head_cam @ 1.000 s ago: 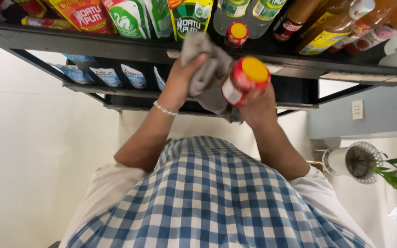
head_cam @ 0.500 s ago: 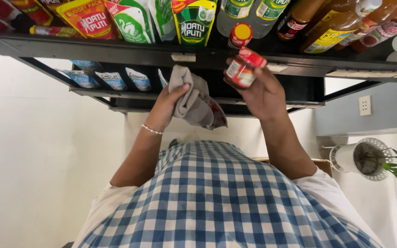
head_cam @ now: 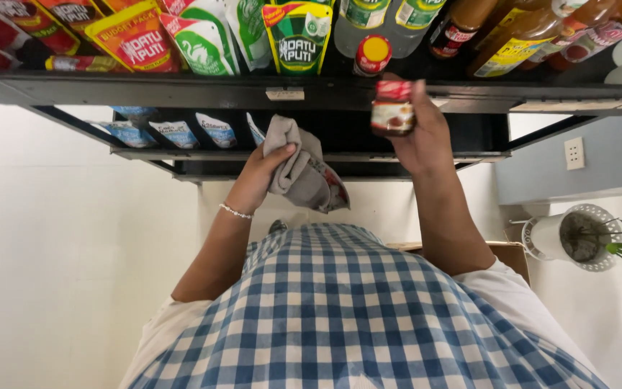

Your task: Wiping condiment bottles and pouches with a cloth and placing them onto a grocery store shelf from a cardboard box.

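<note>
Right hand point(head_cam: 422, 133) grips a jar point(head_cam: 391, 108) at the shelf point(head_cam: 181, 90) edge, below a red-capped bottle point(head_cam: 373, 54); left hand point(head_cam: 264, 169) clutches a cloth point(head_cam: 304, 169) underneath.

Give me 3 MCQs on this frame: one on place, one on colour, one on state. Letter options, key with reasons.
1. Where is the small jar?
A. in the right hand, at the shelf edge
B. on the floor
C. in the plant pot

2. What colour is the cloth?
A. bright blue
B. grey
C. yellow

3. What is the left hand doing?
A. hanging open
B. gripping the cloth
C. holding a bottle

Key:
1 A: fingers wrap the jar just below the shelf's front rail.
2 B: the bunched fabric is grey.
3 B: thumb and fingers close over the cloth.
</note>
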